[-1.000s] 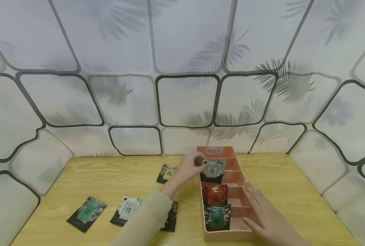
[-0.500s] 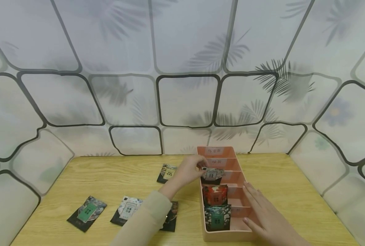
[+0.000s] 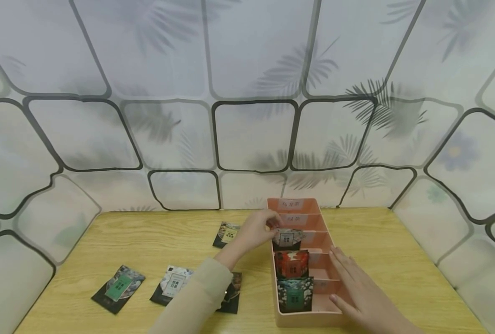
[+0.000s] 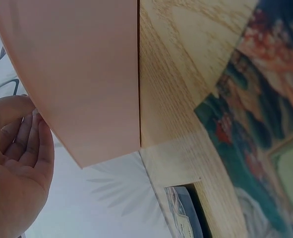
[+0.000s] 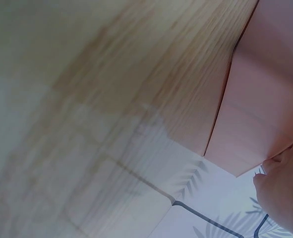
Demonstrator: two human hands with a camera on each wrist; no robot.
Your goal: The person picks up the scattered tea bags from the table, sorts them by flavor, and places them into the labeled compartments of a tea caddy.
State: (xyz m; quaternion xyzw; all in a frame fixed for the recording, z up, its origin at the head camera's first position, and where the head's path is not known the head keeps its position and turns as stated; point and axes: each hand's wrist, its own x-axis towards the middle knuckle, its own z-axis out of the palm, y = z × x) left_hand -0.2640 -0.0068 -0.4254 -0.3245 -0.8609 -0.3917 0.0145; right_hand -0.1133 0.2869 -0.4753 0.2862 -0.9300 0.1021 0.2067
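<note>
- Pink plastic divided box (image 3: 307,319) stands on the table, its compartments in a row running away from the person; handwritten paper labels show on the walls of the farthest ones.
- Left hand (image 3: 256,228) reaches over the box's left wall, thumb and forefinger together and pinching the upper left corner of a grey-white tea sachet (image 3: 286,240).
- That sachet sits upright in the third compartment from the far end, its lower part down inside and its top edge rising over the divider behind it; the left wrist view shows the curled fingers at the box rim, with the sachet itself hidden.
- Right hand (image 3: 362,291) lies against the box's right wall, fingers extended and thumb spread apart from them, gripping no sachet.
- Red tea sachet (image 3: 292,264) stands in the fourth compartment, just in front of the grey-white one.
- Dark green tea sachet (image 3: 295,295) stands in the nearest compartment.
- Left of the box, four more lie flat: a green-label sachet (image 3: 119,288) farthest left, a white-label sachet (image 3: 174,284) beside it, a dark sachet (image 3: 232,297) partly covered by the beige sleeve (image 3: 203,292), and a yellow-label sachet (image 3: 226,234) farther back, partly behind the left wrist.
- Wood-grain table (image 3: 368,241) meets a leaf-patterned backdrop (image 3: 253,137).
</note>
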